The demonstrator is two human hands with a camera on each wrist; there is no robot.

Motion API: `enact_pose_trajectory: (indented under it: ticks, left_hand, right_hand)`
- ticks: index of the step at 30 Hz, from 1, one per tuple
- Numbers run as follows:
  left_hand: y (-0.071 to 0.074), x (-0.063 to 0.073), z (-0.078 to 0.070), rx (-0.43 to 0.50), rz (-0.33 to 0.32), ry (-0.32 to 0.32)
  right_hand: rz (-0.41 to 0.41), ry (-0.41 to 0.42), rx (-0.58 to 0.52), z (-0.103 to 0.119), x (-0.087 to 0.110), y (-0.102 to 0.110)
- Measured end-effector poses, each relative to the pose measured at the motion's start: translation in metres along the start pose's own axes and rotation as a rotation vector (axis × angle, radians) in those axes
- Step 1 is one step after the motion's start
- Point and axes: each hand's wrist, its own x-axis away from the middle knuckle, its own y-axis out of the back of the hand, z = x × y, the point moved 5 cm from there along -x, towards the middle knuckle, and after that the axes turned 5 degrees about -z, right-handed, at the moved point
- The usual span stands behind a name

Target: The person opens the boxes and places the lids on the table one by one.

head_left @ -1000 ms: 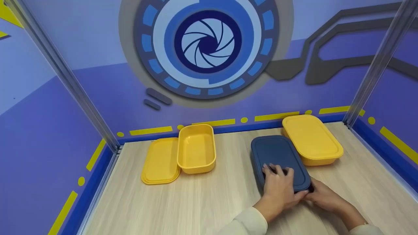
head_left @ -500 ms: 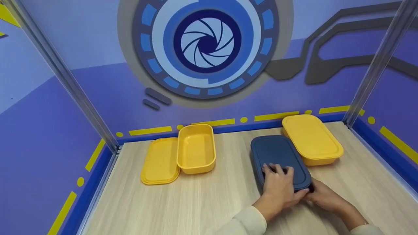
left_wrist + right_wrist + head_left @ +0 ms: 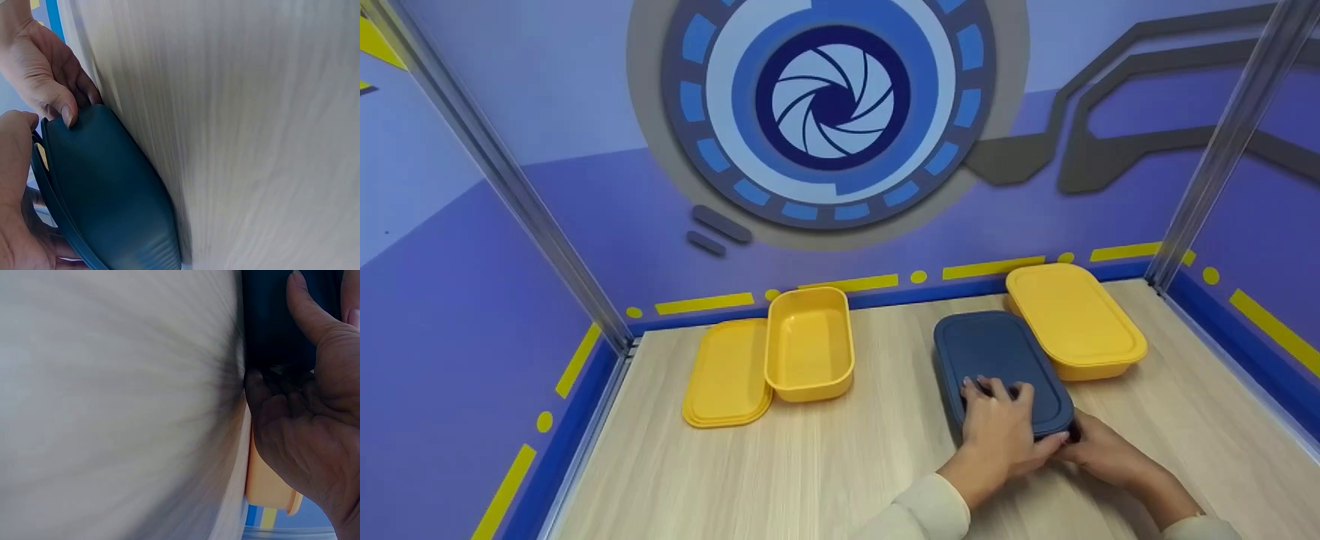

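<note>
A dark blue rectangular food container (image 3: pixel 112 180) rests on the table at the right, under its matching lid (image 3: pixel 994 349). My left hand (image 3: pixel 997 435) is over the lid's near left part, fingers bent against the top and thumb at the near edge. The right hand (image 3: pixel 1110 454) grips the container's near right corner, its thumb (image 3: pixel 309 312) on the near wall and its fingers round the corner. In the left wrist view a narrow gap shows between lid and container rim near the left thumb. The container's inside is hidden.
A yellow lidded container (image 3: pixel 1080 319) stands just right of the blue one, near the back wall. On the left, an uncovered yellow container (image 3: pixel 814 391) sits beside a loose yellow lid (image 3: pixel 727 375). Printed panels and metal posts (image 3: pixel 1215 150) border the wooden table (image 3: pixel 750 480).
The head view has shifted very slightly. Both hands, the blue container and the yellow pieces keep the same positions.
</note>
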Motion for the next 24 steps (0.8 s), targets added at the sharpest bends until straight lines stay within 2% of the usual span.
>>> enact_pose_trajectory:
  ticks: [3,9,14,20,24]
  left_hand:
    - [0.0003,0.0000,-0.0006,-0.004,-0.011,-0.002]
    - [-0.0004,-0.0014,0.0001,0.011,0.028,-0.002]
    - [0.0006,-0.0016,0.0000,0.002,0.026,-0.012]
    - [0.0013,-0.0011,0.0001,-0.005,0.016,-0.012]
    - [0.0009,-0.0017,0.0007,0.001,0.031,-0.009]
  right_hand:
    - [0.002,0.019,-0.010,0.0002,0.0005,-0.0007]
    - [-0.004,0.007,0.000,-0.0006,0.0003,-0.0011]
    - [-0.007,0.012,-0.004,0.0003,0.0012,-0.0007]
    - [-0.007,-0.024,0.028,0.0012,0.0011,-0.0011]
    - [-0.005,-0.028,0.029,0.0023,0.0009,-0.0011]
